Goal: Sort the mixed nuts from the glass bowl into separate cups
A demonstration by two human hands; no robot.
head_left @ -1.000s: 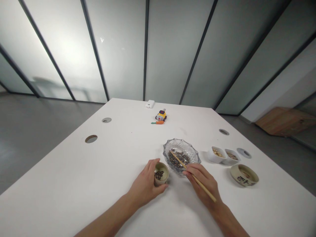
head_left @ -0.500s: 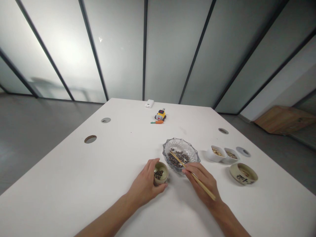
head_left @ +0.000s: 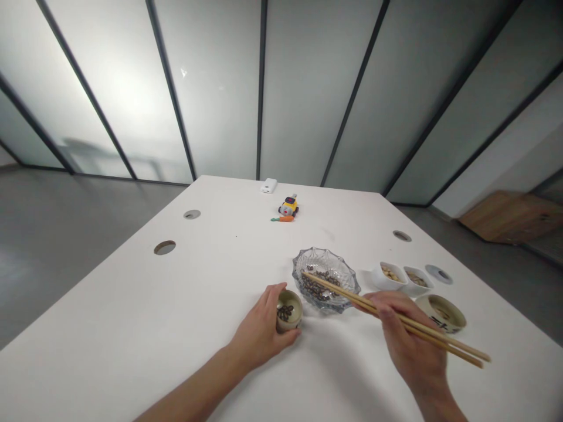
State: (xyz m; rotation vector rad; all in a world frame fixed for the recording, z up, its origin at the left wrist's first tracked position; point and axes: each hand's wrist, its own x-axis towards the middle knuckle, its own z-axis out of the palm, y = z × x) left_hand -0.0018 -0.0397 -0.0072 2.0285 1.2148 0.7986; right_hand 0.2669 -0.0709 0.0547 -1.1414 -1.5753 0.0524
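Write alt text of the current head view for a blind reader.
A right hand holds two wooden chopsticks extending over a clear scalloped glass bowl of small dark pieces, while the left hand grips a small round pale-green ceramic cup containing similar pieces. Farther back on the white table stands a yellow-and-grey toy vehicle.

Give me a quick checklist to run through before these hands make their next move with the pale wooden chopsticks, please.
1. Small round beige ceramic cup steadied: ok, the left hand curls around its side.
2. Cup upright: ok, with some small dark bean-like pieces inside.
3. Pale wooden chopsticks held: ok, the right hand grips both.
4. Clear scalloped glass bowl stocked: ok, many dark pieces lie in it.
5. Glass bowl steadied: not ok, neither hand grips it.
6. Piece pinched between the chopstick tips: cannot tell, too small to make out.
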